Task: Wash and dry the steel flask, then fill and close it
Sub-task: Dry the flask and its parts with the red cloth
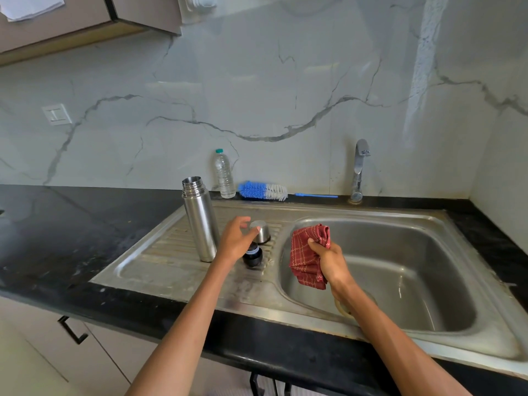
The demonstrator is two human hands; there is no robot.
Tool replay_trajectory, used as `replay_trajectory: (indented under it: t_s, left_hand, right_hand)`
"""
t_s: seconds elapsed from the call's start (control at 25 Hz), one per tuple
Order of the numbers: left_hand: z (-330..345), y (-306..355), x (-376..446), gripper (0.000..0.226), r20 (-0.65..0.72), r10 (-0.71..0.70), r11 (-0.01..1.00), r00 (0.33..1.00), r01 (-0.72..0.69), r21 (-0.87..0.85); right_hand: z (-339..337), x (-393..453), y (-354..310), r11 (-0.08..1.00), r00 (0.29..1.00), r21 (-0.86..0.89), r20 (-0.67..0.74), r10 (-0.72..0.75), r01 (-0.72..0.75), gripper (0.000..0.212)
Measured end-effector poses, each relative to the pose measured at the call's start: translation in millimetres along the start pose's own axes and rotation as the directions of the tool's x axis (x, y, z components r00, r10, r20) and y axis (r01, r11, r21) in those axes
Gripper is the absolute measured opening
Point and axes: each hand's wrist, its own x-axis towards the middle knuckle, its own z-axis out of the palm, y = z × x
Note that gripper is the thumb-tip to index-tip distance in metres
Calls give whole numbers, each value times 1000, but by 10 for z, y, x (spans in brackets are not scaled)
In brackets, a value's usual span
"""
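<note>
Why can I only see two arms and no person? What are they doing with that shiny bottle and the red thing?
The camera sits on the person's head and looks down, so you see only their arms, just as you see your own. There is one picture, taken from there.

They stand at a kitchen sink. The steel flask stands upright and open on the ribbed draining part. Beside it are its steel cup lid and a black stopper. The left hand reaches to the cup lid, with fingertips at it. The right hand grips a red checked cloth above the basin.

By the wall are a plastic water bottle, a blue and white bottle brush and the tap.
</note>
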Motion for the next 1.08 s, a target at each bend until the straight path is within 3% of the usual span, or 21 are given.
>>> replay_trajectory:
  t_s: [0.2,0.28,0.4,0.52,0.6,0.72,0.84,0.92,1.08]
  left_hand:
    - [174,18,508,79,169,-110,923,979,38,384]
    - [231,-2,621,75,211,-143,862,967,17,507]
    - [260,37,694,55,241,-139,847,961,-11,532]
    - [222,121,733,49,227,-136,845,964,-6,535]
    - [220,233,745,42,168,-77,907,983,-1,421]
    - [307,573,663,59,77,-54,998,996,58,-38]
    - [553,874,512,57,165,-102,881,981,166,-442]
    - [765,978,398,50,240,-96,795,966,219,-565]
    - [1163,1007,206,54,186,-44,768,982,152,-622]
  right_hand:
    - [-66,55,28,1000,999,-19,-32,1,-2,13]
    - [-83,66,21,1000,1000,-24,-18,4,-4,12]
    - [-113,113,17,998,1000,-52,-14,20,-21,11]
    - [-157,179,28,996,999,-88,-29,32,-34,14]
    - [-202,225,20,995,998,-94,-56,29,-34,15]
    - [-284,282,-51,996,995,-80,-100,18,-27,16]
    - [-372,292,-145,999,986,-49,-167,-16,8,12]
    - [-443,293,-173,999,975,-13,-219,-42,41,13]
    - [-575,303,-220,994,943,54,-323,-75,97,19]
